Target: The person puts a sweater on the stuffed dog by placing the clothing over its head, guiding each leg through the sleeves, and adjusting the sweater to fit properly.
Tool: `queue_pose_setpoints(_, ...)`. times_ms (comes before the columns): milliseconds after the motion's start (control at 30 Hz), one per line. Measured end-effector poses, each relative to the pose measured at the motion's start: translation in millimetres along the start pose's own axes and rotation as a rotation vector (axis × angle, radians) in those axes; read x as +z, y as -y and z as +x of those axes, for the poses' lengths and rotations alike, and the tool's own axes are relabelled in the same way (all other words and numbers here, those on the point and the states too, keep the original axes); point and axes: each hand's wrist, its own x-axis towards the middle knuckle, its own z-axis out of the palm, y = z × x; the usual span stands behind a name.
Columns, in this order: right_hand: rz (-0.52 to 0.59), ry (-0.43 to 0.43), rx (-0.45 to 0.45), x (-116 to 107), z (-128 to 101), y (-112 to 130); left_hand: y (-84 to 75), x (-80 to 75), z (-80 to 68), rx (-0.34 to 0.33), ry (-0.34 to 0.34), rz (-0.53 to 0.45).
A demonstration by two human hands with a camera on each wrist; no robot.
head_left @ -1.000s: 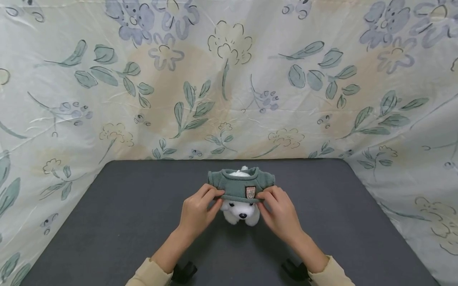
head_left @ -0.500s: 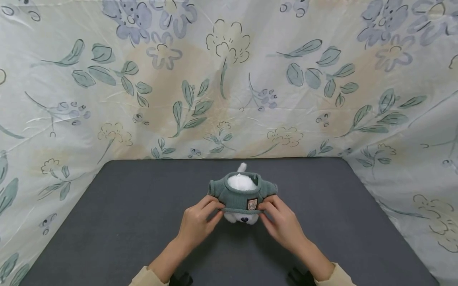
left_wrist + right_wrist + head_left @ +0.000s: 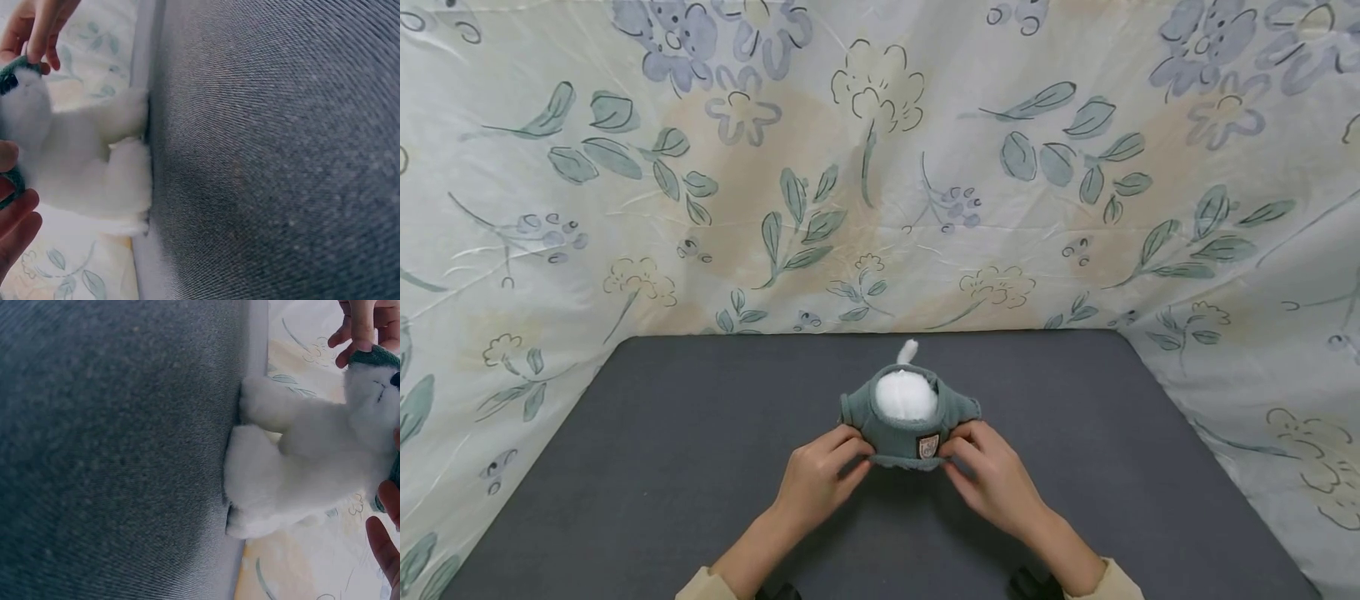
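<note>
A white plush dog (image 3: 78, 165) stands on its legs on the dark grey table. A small green knit sweater (image 3: 891, 435) with a badge is over its head, and in the head view the white crown shows through the neck opening while the face is hidden. Both wrist views show the dog's muzzle and legs below the hem. My left hand (image 3: 825, 472) pinches the left end of the hem between thumb and fingers. At the right end, beside the badge, my right hand (image 3: 992, 477) pinches the hem likewise. The dog's white tail (image 3: 907, 352) rises behind the sweater.
The dark grey tabletop (image 3: 715, 417) has rounded far corners. Behind it and along its sides hangs a cream cloth (image 3: 880, 192) with printed flowers and leaves. Black wrist straps show near the cream sleeves (image 3: 707, 585) at the bottom.
Both hands have drawn the sweater down and nearer over the dog's head. Eyes and nose, visible before, are now covered in the head view, and more white crown shows through the neck opening.
</note>
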Motion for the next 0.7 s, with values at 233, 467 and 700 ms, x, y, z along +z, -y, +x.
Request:
queue_pose_setpoints(233,0.006,-0.002,-0.031,0.5,-1.8,-0.7,0.4,-1.3,-2.1,0.021,0.021,0.027)
queue_pose_setpoints(467,-0.019,-0.065,-0.07,0.0,3.7,-1.9,2.2,-3.4,1.8,-0.001,0.032,0.018)
queue_pose_setpoints(700,-0.056,-0.102,-0.063,-9.6,13.5,1.6,1.8,-13.3,10.4,-0.006,-0.016,-0.011)
